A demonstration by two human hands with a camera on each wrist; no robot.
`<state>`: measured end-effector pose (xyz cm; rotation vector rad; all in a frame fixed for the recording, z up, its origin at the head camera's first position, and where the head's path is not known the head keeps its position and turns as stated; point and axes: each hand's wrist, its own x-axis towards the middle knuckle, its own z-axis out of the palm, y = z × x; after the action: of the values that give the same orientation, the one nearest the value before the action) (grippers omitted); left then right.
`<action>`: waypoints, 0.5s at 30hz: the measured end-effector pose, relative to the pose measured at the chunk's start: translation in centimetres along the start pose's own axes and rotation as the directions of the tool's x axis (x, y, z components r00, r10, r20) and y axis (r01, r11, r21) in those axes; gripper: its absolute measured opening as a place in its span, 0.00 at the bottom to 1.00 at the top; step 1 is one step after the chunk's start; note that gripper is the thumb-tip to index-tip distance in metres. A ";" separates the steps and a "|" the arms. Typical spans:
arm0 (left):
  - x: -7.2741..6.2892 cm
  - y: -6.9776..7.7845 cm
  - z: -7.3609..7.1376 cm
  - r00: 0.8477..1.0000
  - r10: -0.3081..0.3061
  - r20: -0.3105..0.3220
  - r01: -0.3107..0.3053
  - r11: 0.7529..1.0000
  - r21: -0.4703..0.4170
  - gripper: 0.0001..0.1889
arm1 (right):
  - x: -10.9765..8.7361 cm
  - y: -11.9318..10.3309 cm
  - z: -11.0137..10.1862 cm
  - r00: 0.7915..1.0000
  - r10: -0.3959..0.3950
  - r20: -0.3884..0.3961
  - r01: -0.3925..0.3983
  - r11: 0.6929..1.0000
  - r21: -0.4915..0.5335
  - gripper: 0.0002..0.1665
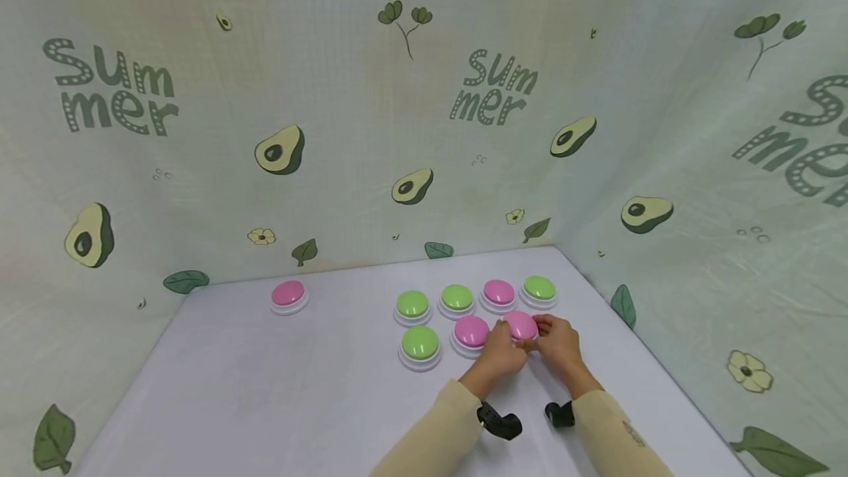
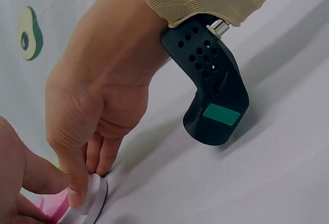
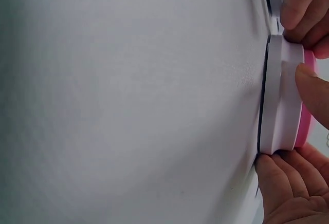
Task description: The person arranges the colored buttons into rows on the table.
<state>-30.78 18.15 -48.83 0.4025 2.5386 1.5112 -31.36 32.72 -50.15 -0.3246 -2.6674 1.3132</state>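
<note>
Both hands are at one pink push button [image 1: 520, 324] with a round white base. My left hand [image 1: 498, 355] grips it from the left, its thumb lying across the front of the white base [image 2: 91, 206]. On the right side, my right hand [image 1: 559, 344] holds the base's edge, with its fingers [image 3: 288, 175] along the rim in the right wrist view. That base stands flat at the table surface. Close beside the left hand sits another pink button [image 1: 471, 332], partly covered by that hand.
Behind the hands stand a pink button [image 1: 499, 292] and green buttons [image 1: 456, 298] [image 1: 539, 288]. Further left are two more green ones [image 1: 412, 305] [image 1: 420, 343]. A lone pink button [image 1: 288, 294] stands at the white table's [image 1: 265, 389] back left. Printed cloth [image 1: 344, 94] hangs behind.
</note>
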 end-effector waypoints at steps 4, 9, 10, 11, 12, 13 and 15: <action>0.0 -0.4 0.0 1.000 -0.020 0.021 0.020 1.000 -0.009 0.40 | 0.0 -0.2 0.2 0.999 0.031 0.013 -0.031 1.000 0.000 0.39; -0.2 -0.8 0.0 0.999 -0.006 0.033 0.006 1.000 -0.023 0.41 | -0.2 -0.3 0.1 0.998 0.062 0.019 -0.062 0.998 0.002 0.40; -0.3 -0.8 0.0 0.999 -0.003 0.035 0.003 1.000 -0.027 0.41 | -0.2 -0.3 0.1 0.998 0.065 0.019 -0.065 0.998 0.000 0.40; -0.3 -0.9 0.0 0.999 0.005 0.035 -0.004 0.999 -0.031 0.42 | -0.3 -0.3 0.1 0.998 0.067 0.020 -0.067 0.998 -0.003 0.40; -0.3 -1.0 0.1 0.999 0.011 0.035 -0.010 0.999 -0.037 0.42 | -0.3 -0.3 0.0 0.997 0.070 0.020 -0.070 0.998 -0.001 0.40; -0.3 -1.1 0.1 0.999 0.015 0.035 -0.014 0.999 -0.044 0.42 | -0.2 -0.2 0.0 0.997 0.071 0.020 -0.071 0.997 -0.003 0.40; -0.3 -1.2 0.2 0.999 0.015 0.039 -0.013 0.998 -0.061 0.42 | -0.2 -0.1 0.0 0.997 0.076 0.018 -0.076 0.997 -0.007 0.40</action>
<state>-30.62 17.72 -49.96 0.4380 2.4582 1.5649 -31.14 32.58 -50.03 -0.4206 -2.6999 1.3352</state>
